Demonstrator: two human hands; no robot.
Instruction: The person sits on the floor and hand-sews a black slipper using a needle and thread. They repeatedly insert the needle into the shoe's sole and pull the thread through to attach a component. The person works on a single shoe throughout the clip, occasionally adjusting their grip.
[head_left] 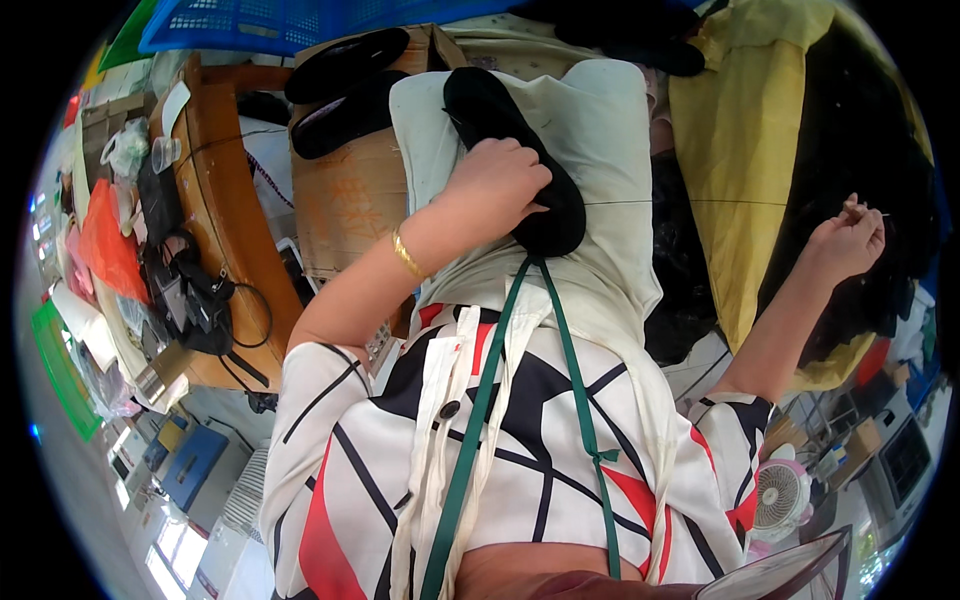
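A black cloth shoe lies on the white cloth over my lap. Bent over its middle, my left hand grips the shoe, with the fingertips on its upper face. From the shoe a thin dark thread stretches nearly straight out to the right. Raised far off to the right, my right hand is closed in a pinch at the thread's far end. A tiny pale tip, perhaps a needle, sticks out past those fingers, though it is too small to be sure.
Two more black shoes rest on a cardboard box at the far left. A blue plastic basket stands behind. Yellow cloth and dark material lie to the right. A wooden table with bags is at left; a fan sits lower right.
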